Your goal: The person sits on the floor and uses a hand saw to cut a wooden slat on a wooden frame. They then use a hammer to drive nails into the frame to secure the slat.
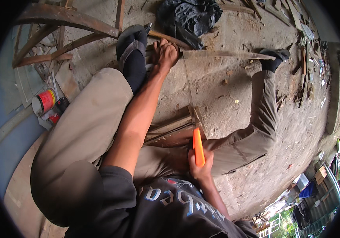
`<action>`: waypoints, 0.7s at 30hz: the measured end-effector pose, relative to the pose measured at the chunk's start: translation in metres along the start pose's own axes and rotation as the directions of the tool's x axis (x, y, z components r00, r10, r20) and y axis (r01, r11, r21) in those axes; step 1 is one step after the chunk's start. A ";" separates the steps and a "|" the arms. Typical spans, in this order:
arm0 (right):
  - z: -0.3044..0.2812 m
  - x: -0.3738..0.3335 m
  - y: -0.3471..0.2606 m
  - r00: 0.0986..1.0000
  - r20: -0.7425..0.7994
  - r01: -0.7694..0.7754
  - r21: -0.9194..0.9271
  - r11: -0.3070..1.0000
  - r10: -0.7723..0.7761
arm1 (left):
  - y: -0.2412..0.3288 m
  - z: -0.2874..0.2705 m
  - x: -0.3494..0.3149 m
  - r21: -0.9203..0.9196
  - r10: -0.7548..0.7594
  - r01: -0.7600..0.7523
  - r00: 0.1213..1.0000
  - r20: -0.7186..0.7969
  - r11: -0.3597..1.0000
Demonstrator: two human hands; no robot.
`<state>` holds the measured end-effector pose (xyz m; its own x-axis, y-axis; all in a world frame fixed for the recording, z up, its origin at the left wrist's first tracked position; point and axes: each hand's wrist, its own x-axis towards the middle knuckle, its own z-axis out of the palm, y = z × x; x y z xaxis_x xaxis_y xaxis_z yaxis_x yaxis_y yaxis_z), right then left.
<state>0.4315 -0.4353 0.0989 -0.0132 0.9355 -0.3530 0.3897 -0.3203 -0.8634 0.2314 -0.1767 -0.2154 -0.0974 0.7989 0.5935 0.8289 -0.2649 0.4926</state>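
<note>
My right hand is wrapped round the orange handle of a handsaw. Its thin blade, seen nearly edge-on, runs away from me up to a long wooden strip. Near the strip's left end, my left hand is closed on the wood beside my left foot. The far end of the strip reaches to my right foot. Between my legs lies a wooden frame or box, partly hidden by the saw and my trousers.
A crumpled black plastic bag lies beyond my left hand. A curved wooden frame stands at the far left, above red tins. Wood scraps lie along the right side of the dusty floor.
</note>
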 end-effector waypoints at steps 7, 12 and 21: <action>0.027 0.109 -0.011 0.988 -0.115 -0.101 0.034 0.994 0.104 | 0.053 -0.025 0.061 0.194 -0.061 -0.051 0.846 0.529 0.980; 0.001 -0.004 0.001 0.997 0.077 0.028 -0.028 0.999 -0.025 | -0.016 -0.001 -0.003 0.212 -0.027 -0.009 0.985 0.169 0.977; 0.037 0.094 0.003 0.997 -0.001 -0.079 -0.008 0.997 0.079 | 0.044 -0.045 0.058 0.209 -0.243 0.143 0.759 0.604 0.967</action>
<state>0.3971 -0.3540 0.0495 0.0186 0.9075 -0.4196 0.3966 -0.3919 -0.8301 0.2378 -0.1658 -0.1306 0.0577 0.9969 -0.0535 0.9030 -0.0293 0.4286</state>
